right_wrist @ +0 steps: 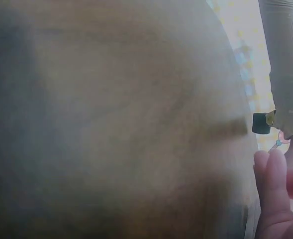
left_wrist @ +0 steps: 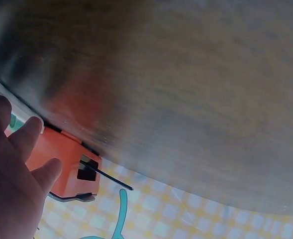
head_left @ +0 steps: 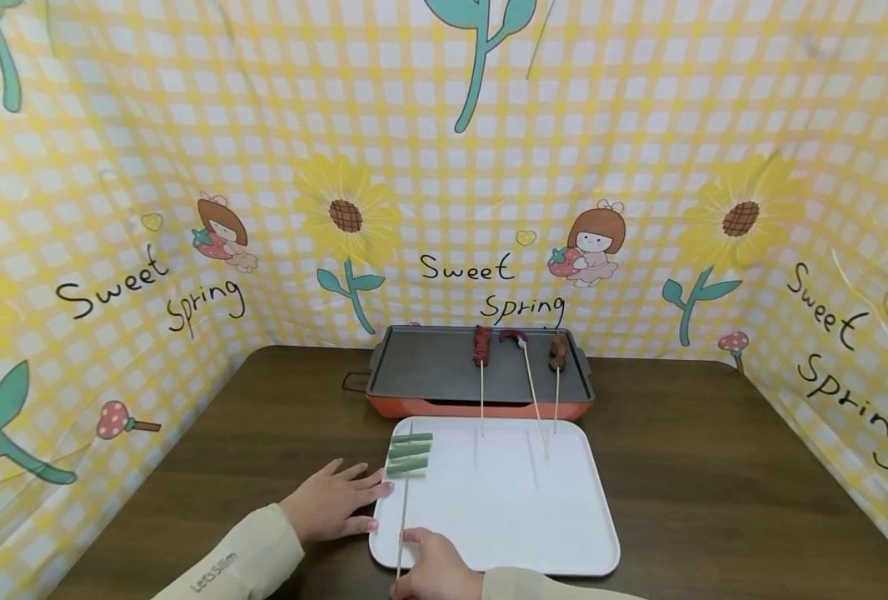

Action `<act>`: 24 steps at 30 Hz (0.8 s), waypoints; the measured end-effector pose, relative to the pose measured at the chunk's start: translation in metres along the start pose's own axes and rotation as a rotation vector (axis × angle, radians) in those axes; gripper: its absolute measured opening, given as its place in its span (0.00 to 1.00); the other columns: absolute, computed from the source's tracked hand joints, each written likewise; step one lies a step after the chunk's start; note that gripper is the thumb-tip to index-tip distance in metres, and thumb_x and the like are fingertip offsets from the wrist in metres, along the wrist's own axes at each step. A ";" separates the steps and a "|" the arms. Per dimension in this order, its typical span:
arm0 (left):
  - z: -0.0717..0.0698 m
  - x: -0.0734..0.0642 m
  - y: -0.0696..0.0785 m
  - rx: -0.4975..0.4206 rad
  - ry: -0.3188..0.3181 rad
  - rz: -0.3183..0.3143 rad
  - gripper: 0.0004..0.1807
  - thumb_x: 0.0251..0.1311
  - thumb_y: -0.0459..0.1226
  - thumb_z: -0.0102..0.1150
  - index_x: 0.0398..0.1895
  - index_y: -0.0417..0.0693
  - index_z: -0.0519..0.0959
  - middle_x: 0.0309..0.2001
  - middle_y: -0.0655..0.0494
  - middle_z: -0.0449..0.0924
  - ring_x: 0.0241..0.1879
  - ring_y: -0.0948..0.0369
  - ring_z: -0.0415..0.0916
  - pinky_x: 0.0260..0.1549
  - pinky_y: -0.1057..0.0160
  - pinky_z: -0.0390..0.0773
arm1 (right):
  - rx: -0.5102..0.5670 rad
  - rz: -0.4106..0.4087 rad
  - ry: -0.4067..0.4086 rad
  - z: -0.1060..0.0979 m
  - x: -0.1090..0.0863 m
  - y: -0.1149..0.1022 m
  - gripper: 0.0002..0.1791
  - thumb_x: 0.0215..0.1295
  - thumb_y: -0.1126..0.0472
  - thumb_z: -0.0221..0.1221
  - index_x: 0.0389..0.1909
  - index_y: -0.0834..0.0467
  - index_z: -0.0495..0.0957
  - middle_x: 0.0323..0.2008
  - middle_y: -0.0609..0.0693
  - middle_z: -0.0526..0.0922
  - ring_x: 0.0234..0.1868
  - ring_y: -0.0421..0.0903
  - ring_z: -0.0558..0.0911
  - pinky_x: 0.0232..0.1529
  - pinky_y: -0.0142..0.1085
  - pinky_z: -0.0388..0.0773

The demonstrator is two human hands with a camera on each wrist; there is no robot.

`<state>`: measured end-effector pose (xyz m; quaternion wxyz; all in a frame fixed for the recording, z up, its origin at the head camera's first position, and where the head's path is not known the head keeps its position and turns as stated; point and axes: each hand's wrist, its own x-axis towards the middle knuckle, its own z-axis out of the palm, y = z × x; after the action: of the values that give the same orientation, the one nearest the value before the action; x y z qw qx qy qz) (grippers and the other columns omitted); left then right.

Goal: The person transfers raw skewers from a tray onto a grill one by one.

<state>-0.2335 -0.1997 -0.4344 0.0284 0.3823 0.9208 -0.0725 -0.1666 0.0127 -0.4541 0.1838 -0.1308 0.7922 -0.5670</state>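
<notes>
A skewer of green vegetable pieces [head_left: 410, 457] lies along the left side of the white tray [head_left: 504, 508]. My right hand [head_left: 442, 568] pinches the lower part of its stick, near the tray's front left corner. Fingers spread and fairly straight, my left hand [head_left: 331, 502] touches the tray's left rim beside the skewer. In the left wrist view, part of the left hand [left_wrist: 12, 159] shows at the lower left. The right wrist view catches the right hand's fingers [right_wrist: 275, 184] at its edge, with the skewer's stick hidden there.
Behind the tray stands an orange grill with a dark flat plate [head_left: 421, 367]. On its right half lie a red meat skewer [head_left: 482, 346], a purplish skewer [head_left: 515, 338] and a brown skewer [head_left: 558, 353], their sticks reaching over the tray. Checked cloth [head_left: 444, 183] surrounds the brown table [head_left: 684, 492].
</notes>
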 end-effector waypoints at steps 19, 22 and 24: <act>0.001 0.002 0.000 0.022 0.038 0.012 0.30 0.65 0.58 0.46 0.65 0.55 0.73 0.63 0.54 0.72 0.60 0.47 0.71 0.53 0.40 0.68 | 0.185 0.033 -0.013 -0.011 -0.010 -0.017 0.36 0.39 0.83 0.59 0.57 0.66 0.69 0.10 0.53 0.75 0.08 0.38 0.72 0.09 0.29 0.71; 0.001 0.002 0.000 0.026 0.043 0.012 0.30 0.65 0.58 0.47 0.64 0.55 0.73 0.63 0.54 0.73 0.60 0.47 0.71 0.53 0.41 0.68 | 0.204 0.023 -0.006 -0.015 -0.007 -0.021 0.37 0.40 0.83 0.56 0.59 0.68 0.67 0.09 0.54 0.75 0.07 0.39 0.72 0.08 0.29 0.70; 0.001 0.002 0.000 0.025 0.038 0.008 0.29 0.64 0.58 0.48 0.64 0.56 0.73 0.63 0.54 0.72 0.60 0.48 0.71 0.53 0.41 0.68 | 0.193 0.018 0.004 -0.020 -0.004 -0.024 0.37 0.40 0.82 0.56 0.59 0.68 0.66 0.09 0.55 0.76 0.08 0.39 0.72 0.08 0.30 0.70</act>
<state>-0.2344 -0.1984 -0.4357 0.0066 0.3876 0.9186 -0.0767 -0.1717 0.0233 -0.4254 0.1988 -0.1042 0.7353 -0.6395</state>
